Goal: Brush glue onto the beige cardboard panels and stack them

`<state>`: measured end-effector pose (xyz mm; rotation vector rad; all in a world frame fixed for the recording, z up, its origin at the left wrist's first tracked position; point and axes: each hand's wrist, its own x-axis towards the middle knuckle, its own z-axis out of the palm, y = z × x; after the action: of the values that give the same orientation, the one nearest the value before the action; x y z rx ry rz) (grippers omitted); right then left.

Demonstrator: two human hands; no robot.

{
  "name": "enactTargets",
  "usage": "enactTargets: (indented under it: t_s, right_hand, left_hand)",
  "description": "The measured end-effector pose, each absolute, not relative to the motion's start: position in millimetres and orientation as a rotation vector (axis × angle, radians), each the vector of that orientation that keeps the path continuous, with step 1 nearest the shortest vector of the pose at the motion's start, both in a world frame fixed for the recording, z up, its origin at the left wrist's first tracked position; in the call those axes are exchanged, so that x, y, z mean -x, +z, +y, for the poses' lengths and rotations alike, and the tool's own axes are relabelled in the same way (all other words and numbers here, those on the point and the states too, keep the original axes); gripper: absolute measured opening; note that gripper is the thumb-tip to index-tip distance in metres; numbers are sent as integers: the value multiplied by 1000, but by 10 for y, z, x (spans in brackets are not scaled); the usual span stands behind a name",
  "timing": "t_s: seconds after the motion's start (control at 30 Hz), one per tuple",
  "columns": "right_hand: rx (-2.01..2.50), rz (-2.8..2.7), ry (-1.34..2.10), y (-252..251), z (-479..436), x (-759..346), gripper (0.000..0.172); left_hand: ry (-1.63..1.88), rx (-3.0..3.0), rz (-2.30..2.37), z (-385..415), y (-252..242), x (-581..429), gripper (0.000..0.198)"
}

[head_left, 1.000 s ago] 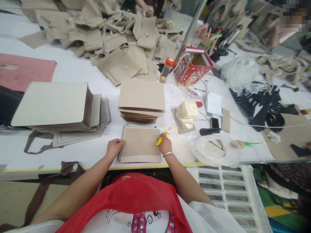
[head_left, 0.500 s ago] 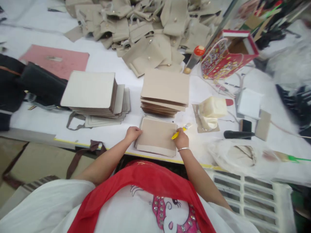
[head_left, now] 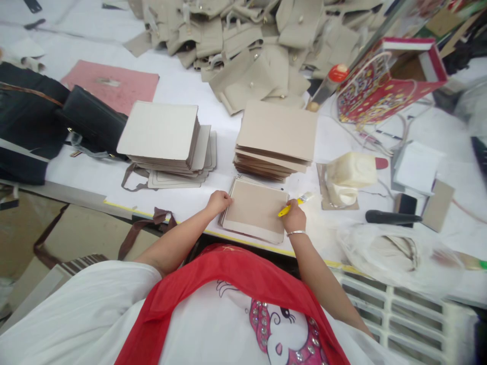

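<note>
A short pile of beige rectangular panels point(head_left: 255, 209) lies at the table's front edge, before my body. My left hand point(head_left: 219, 203) is closed at the pile's left edge, thumb and fingers pinching the edge of a panel. In my right hand point(head_left: 294, 218) is a paintbrush point(head_left: 294, 204) with a yellow handle, its pale bristles pointing to the upper right. That hand rests against the pile's right edge. Behind the pile stands a taller stack of beige sheets point(head_left: 277, 126). Left of it is a stack of pale boards point(head_left: 160, 133) with rounded corners.
Beige flap pieces with studs point(head_left: 251, 76) are heaped at the back. To the right are a cream plastic container point(head_left: 352, 170), a red paper bag point(head_left: 384, 86), a black-handled tool point(head_left: 391, 217) and a plastic bag point(head_left: 353, 248). A black bag point(head_left: 91, 119) lies left.
The whole view has shifted, so the table's things appear farther right. Both hands stay at the sides of the pile, and the paintbrush is still in my right hand.
</note>
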<state>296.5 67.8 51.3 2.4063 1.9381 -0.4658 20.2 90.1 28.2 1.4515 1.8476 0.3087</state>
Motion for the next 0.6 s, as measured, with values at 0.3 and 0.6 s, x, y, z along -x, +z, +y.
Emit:
enactTargets:
  t_s: [0.3, 0.6]
  right_hand:
    - [-2390, 1954, -463, 537, 675, -2965, 22]
    - [-2355, 1929, -486, 601, 672, -2956, 23]
  left_hand:
    - [345, -1395, 1826, 907, 308, -216, 16]
    - [102, -1668, 1869, 920, 406, -234, 20]
